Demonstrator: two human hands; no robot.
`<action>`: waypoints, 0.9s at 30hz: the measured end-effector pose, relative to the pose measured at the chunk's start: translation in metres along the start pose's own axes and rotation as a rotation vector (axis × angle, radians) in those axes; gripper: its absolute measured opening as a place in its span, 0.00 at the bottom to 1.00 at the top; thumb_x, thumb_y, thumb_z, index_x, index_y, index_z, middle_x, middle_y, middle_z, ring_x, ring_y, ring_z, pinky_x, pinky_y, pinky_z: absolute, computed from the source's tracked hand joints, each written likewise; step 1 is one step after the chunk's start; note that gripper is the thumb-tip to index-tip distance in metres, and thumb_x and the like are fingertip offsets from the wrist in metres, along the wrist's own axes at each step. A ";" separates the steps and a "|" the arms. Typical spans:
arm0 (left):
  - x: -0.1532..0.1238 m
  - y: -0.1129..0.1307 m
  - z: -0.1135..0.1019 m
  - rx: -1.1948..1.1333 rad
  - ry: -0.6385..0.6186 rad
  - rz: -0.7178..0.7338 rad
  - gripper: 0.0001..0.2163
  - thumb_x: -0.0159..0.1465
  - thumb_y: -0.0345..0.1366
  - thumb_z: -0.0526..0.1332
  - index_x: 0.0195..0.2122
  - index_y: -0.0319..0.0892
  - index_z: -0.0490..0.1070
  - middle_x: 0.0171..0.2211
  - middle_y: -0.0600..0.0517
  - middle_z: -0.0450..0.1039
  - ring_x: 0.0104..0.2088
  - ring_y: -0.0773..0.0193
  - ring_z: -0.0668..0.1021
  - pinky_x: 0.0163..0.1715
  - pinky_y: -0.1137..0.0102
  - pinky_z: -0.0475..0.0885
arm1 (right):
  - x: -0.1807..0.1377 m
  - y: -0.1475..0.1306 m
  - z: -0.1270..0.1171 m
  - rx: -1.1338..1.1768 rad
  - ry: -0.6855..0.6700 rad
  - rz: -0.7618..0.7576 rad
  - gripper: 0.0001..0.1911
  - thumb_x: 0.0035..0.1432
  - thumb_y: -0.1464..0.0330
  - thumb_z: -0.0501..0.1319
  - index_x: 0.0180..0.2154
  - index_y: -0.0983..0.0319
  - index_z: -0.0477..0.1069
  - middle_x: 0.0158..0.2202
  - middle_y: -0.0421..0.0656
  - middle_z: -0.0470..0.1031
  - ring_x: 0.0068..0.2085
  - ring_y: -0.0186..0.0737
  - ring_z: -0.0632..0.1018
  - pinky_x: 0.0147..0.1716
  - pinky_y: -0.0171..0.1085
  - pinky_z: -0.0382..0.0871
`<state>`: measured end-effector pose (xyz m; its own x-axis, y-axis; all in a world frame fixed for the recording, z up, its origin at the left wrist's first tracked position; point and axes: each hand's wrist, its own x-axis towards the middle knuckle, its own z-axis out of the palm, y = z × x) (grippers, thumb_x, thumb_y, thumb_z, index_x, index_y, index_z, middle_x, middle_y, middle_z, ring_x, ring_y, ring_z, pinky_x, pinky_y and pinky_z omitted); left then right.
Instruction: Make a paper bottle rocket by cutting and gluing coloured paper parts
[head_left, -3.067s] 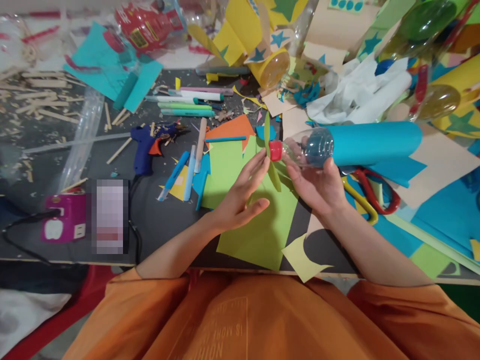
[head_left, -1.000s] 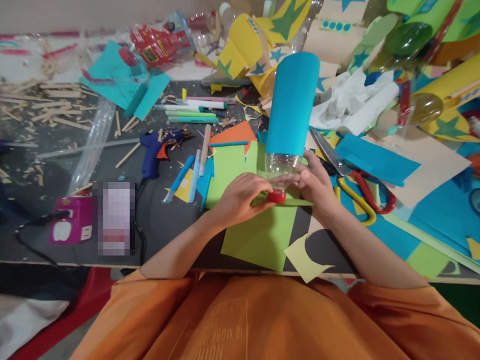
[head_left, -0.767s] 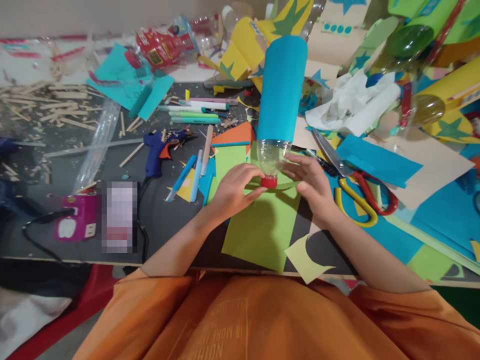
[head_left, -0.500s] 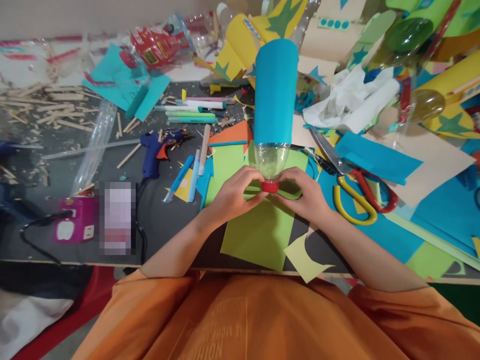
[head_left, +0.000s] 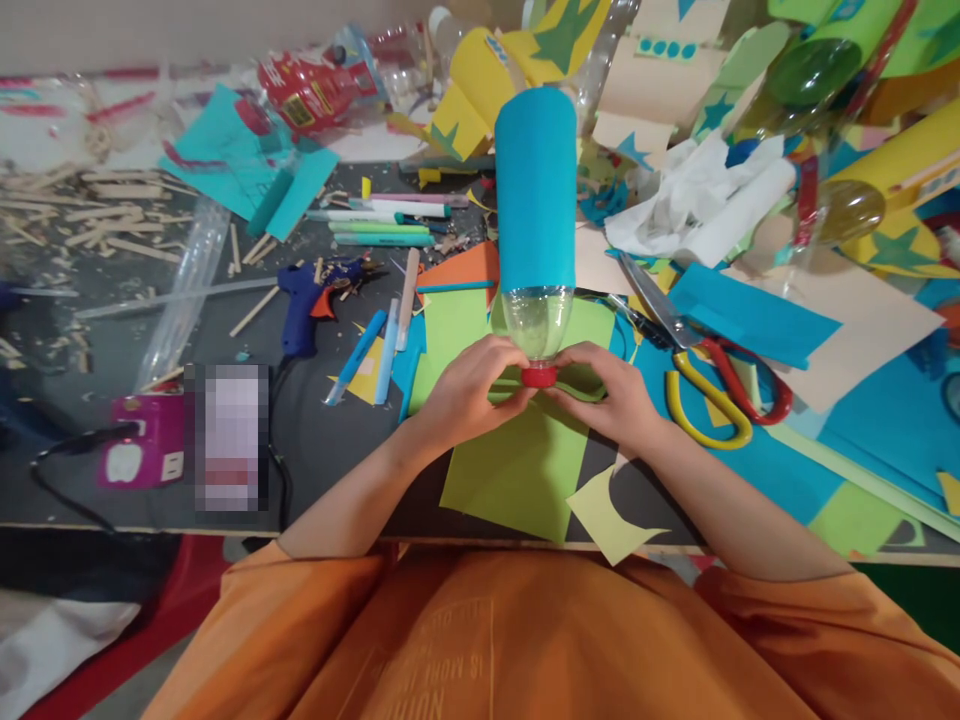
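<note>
A clear plastic bottle wrapped in blue paper [head_left: 535,190] stands upside down on its red cap [head_left: 538,376], over green paper pieces [head_left: 517,470]. My left hand [head_left: 469,392] curls around the left side of the cap and neck. From the right, my right hand [head_left: 611,398] closes on the same cap and neck. A green paper strip [head_left: 581,380] pokes out under the cap between my fingers.
Scissors with red and yellow handles [head_left: 705,375] lie just right of my hands. A blue glue gun [head_left: 307,295], pens [head_left: 382,215] and wooden sticks [head_left: 90,215] lie to the left. Decorated bottles and coloured paper [head_left: 825,150] crowd the back and right. A purple power strip [head_left: 139,450] sits near the front edge.
The bottle went from lying sideways in my right hand to standing cap-down. Both hands closed around the cap, and the bottle shifted slightly left and straightened.
</note>
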<state>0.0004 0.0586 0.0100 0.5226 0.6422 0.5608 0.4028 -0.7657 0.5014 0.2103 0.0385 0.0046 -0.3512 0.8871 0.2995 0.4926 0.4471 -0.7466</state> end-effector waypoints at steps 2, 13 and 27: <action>0.000 0.000 0.001 -0.003 0.003 0.002 0.06 0.67 0.33 0.60 0.43 0.46 0.63 0.34 0.51 0.74 0.38 0.62 0.79 0.35 0.68 0.77 | 0.001 -0.001 0.000 0.014 0.003 -0.002 0.10 0.63 0.56 0.61 0.39 0.54 0.69 0.34 0.44 0.80 0.34 0.45 0.81 0.32 0.42 0.76; -0.002 -0.003 0.000 -0.077 -0.021 -0.015 0.06 0.68 0.36 0.61 0.44 0.45 0.65 0.36 0.51 0.73 0.36 0.64 0.78 0.32 0.72 0.73 | 0.001 0.000 -0.001 0.074 0.039 -0.049 0.10 0.64 0.56 0.61 0.39 0.55 0.70 0.36 0.45 0.82 0.36 0.45 0.83 0.34 0.42 0.79; -0.005 -0.014 0.000 -0.251 0.417 -0.422 0.18 0.61 0.53 0.66 0.41 0.46 0.66 0.36 0.52 0.71 0.36 0.65 0.79 0.36 0.69 0.76 | 0.001 0.007 -0.003 0.082 0.160 0.000 0.14 0.68 0.60 0.57 0.51 0.56 0.71 0.49 0.50 0.79 0.49 0.47 0.81 0.48 0.49 0.79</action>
<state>-0.0077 0.0660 -0.0003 0.0013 0.8853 0.4649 0.2956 -0.4445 0.8456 0.2161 0.0429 0.0017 -0.2166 0.8970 0.3852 0.4236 0.4419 -0.7908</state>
